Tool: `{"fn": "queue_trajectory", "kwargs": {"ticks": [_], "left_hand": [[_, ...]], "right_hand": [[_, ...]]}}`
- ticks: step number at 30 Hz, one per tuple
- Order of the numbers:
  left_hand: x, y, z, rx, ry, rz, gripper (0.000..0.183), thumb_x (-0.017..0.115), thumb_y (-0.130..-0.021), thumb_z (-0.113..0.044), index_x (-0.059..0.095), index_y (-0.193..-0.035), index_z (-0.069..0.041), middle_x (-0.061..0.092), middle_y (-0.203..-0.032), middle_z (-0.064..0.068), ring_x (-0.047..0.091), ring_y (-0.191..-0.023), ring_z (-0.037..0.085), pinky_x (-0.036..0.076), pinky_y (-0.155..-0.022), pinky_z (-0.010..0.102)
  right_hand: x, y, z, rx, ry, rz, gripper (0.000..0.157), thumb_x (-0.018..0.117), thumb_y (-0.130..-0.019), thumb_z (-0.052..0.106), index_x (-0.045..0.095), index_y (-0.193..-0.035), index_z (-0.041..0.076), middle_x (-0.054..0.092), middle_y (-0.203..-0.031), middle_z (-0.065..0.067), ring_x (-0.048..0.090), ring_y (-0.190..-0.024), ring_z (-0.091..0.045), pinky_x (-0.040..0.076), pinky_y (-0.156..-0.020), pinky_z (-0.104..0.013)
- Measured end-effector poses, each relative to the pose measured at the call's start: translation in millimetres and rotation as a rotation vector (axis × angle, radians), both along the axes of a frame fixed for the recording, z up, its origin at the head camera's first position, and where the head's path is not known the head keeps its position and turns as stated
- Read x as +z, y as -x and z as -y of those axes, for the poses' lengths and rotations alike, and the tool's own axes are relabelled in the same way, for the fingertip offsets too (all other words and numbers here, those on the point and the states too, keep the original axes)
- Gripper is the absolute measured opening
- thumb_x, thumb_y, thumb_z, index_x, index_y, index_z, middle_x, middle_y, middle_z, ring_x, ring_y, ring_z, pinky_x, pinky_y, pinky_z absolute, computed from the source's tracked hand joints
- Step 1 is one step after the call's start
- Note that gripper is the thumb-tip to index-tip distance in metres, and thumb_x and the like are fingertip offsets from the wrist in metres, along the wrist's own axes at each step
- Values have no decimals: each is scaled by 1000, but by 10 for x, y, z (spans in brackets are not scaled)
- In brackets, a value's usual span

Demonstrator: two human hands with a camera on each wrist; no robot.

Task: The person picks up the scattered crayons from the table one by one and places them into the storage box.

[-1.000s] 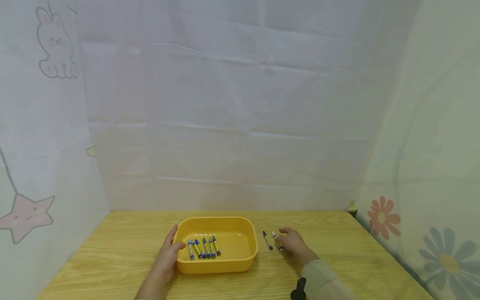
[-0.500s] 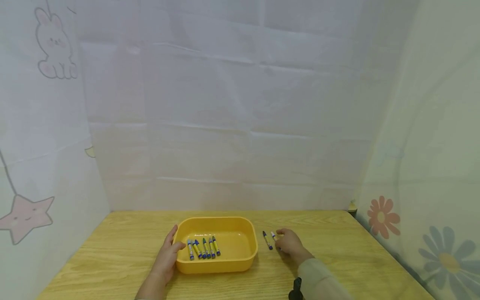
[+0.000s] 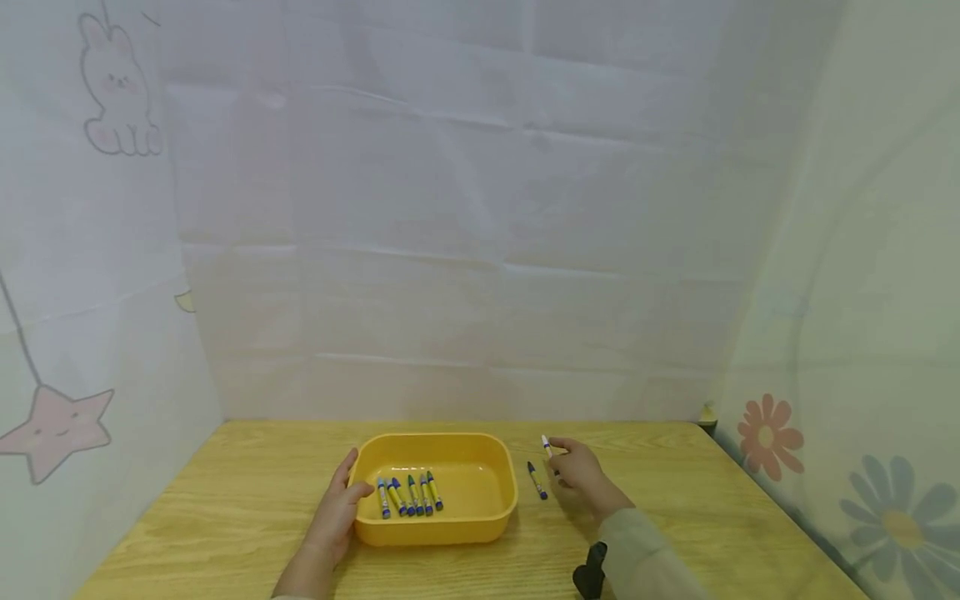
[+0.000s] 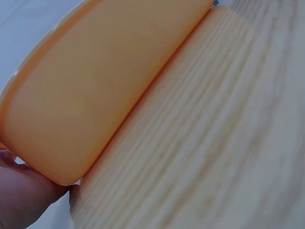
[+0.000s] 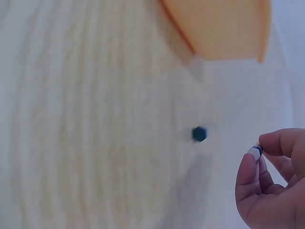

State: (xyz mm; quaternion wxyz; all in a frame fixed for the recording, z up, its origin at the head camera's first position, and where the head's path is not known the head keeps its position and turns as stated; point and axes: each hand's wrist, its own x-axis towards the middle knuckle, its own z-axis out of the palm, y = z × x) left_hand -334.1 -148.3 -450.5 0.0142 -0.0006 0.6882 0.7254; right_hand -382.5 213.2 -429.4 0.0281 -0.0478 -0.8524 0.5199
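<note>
My left hand (image 3: 335, 514) grips the left side of a yellow plastic tub (image 3: 477, 487), thumb over the rim and fingers along the outer wall. Inside, toward the left, several crayons (image 3: 412, 497) in yellow and blue wrappers lie side by side. To the right of the tub, my right hand (image 3: 587, 475) pinches a white crayon (image 3: 547, 447) between thumb and fingertips, its white tip pointing away from me. In the right wrist view the white crayon (image 5: 255, 152) shows end-on between the fingertips. One dark-tipped crayon (image 3: 537, 482) lies on the table between hand and tub.
The wood-grain table (image 3: 255, 492) ends at a pale cloth backdrop (image 3: 420, 333). Printed cloth hangs along both sides. A black object (image 3: 590, 571) sits by my right sleeve (image 3: 645, 554).
My right hand has closed its fingertips on the white crayon and moved it slightly up and away from me. The left hand and tub have stayed put.
</note>
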Motion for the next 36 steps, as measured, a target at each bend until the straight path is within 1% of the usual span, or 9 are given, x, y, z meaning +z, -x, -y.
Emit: {"fn": "queue_trajectory", "kwargs": {"ticks": [1, 3, 5, 8, 13, 17, 22, 30, 36], "left_hand": [[0, 0, 1, -1, -1, -1, 77, 40, -95, -7, -4, -158, -13, 5, -161, 29, 26, -143, 48, 30, -116, 57], [0, -2, 1, 1, 1, -1, 77, 40, -95, -7, -3, -159, -13, 5, -161, 29, 26, -143, 48, 31, -116, 56], [-4, -1, 1, 1, 2, -1, 77, 40, -95, -7, -3, -158, -13, 6, -161, 29, 26, -143, 48, 31, -115, 55], [-15, 6, 0, 1, 5, -1, 77, 40, -95, -8, -3, -158, -13, 7, -161, 29, 28, -142, 47, 33, -114, 54], [-34, 27, -5, -6, -1, -2, 78, 40, -95, -8, -4, -158, -12, 7, -161, 29, 28, -142, 48, 33, -114, 55], [-38, 29, -11, -2, 0, -1, 78, 40, -95, -7, -4, -158, -12, 6, -161, 29, 26, -142, 48, 33, -114, 56], [-36, 18, -15, 2, 1, -1, 78, 41, -95, -7, -3, -158, -12, 7, -161, 29, 28, -142, 48, 35, -113, 54], [-29, 20, -25, -1, -14, -5, 78, 41, -94, -7, -3, -158, -12, 6, -161, 29, 27, -142, 49, 34, -113, 56], [-43, 27, -30, -6, -9, -12, 78, 41, -94, -8, -3, -158, -12, 5, -161, 30, 25, -143, 50, 32, -114, 57]], "right_hand": [[31, 8, 20, 3, 10, 1, 50, 50, -91, 2, 48, -141, -3, 62, -114, -24, 43, -62, -11, 45, -58, -25], [103, 9, 70, 10, 25, -2, 50, 50, -91, 4, 48, -141, 0, 56, -126, -27, 49, -71, -14, 51, -64, -30], [165, 11, 130, 21, 47, -5, 50, 51, -92, 5, 48, -142, 1, 54, -128, -27, 52, -78, -18, 54, -71, -34], [244, 8, 230, 42, 76, -11, 49, 51, -94, 6, 48, -142, 2, 56, -123, -25, 54, -82, -19, 56, -75, -37], [313, 6, 427, 73, 121, -25, 48, 52, -95, 4, 48, -142, 2, 59, -113, -20, 52, -77, -17, 54, -68, -31], [327, 19, 595, 101, 148, -23, 48, 54, -94, 4, 50, -141, 2, 60, -110, -18, 52, -74, -16, 53, -64, -28], [318, 44, 802, 147, 170, -15, 47, 55, -94, 4, 50, -141, 2, 61, -110, -20, 54, -73, -16, 52, -62, -25], [296, -36, 1094, 216, 161, -4, 46, 55, -95, 6, 50, -141, 3, 60, -108, -17, 56, -77, -17, 53, -63, -27], [192, -88, 1273, 212, 148, 28, 43, 56, -93, 4, 55, -136, 2, 62, -102, -14, 55, -73, -15, 54, -61, -28]]}}
